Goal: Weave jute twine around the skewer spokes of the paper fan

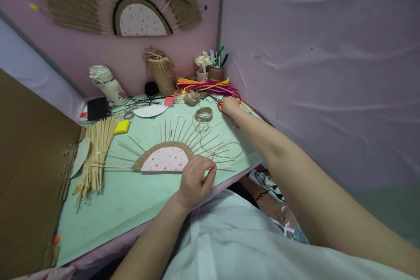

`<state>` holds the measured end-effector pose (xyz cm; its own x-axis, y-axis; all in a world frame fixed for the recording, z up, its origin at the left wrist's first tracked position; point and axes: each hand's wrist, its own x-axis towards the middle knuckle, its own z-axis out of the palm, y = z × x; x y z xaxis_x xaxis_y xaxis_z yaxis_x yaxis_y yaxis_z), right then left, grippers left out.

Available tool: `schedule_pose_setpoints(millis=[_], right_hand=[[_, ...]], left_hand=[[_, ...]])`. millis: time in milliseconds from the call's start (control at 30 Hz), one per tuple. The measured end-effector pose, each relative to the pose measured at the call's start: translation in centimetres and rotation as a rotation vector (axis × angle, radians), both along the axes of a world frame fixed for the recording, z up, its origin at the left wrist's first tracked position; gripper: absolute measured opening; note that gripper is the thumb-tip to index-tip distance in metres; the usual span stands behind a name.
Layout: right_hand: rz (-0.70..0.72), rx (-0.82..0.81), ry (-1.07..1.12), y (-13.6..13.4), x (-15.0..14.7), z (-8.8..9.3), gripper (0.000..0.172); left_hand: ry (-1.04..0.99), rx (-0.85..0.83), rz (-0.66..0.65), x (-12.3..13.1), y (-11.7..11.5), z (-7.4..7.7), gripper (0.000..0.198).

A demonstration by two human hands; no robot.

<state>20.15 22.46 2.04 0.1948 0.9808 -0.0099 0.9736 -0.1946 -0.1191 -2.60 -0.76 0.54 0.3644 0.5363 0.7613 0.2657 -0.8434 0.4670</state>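
Far out at the table's right side, my right hand (230, 106) is closed at the orange handles of a pair of scissors (219, 104), blades pointing left. My left hand (196, 178) rests at the near edge, thumb and fingers pinched together; whatever lies in the pinch is hidden. It touches the right end of a half-round fan piece (166, 159) with a spotted pink-white centre and a brown twine border. Thin sticks (166, 129) radiate from that border. A loose strand of twine (226, 151) loops over the sticks on the right, beside a twine coil (204, 114).
Loose sticks (98, 148) lie in a pile at left, near a yellow packet (122, 127). Along the back stand a white bottle (110, 85), a twine spool (160, 72), pipe cleaners (205, 84) and a pen holder (216, 72). Cardboard (29, 170) walls the left side.
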Motion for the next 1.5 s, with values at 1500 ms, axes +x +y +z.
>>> schedule_pose_setpoints(millis=[1500], right_hand=[[0.451, 0.231, 0.375, -23.9, -5.6, -3.2, 0.014]], left_hand=[[0.564, -0.279, 0.303, -0.1, 0.0, -2.1, 0.017]])
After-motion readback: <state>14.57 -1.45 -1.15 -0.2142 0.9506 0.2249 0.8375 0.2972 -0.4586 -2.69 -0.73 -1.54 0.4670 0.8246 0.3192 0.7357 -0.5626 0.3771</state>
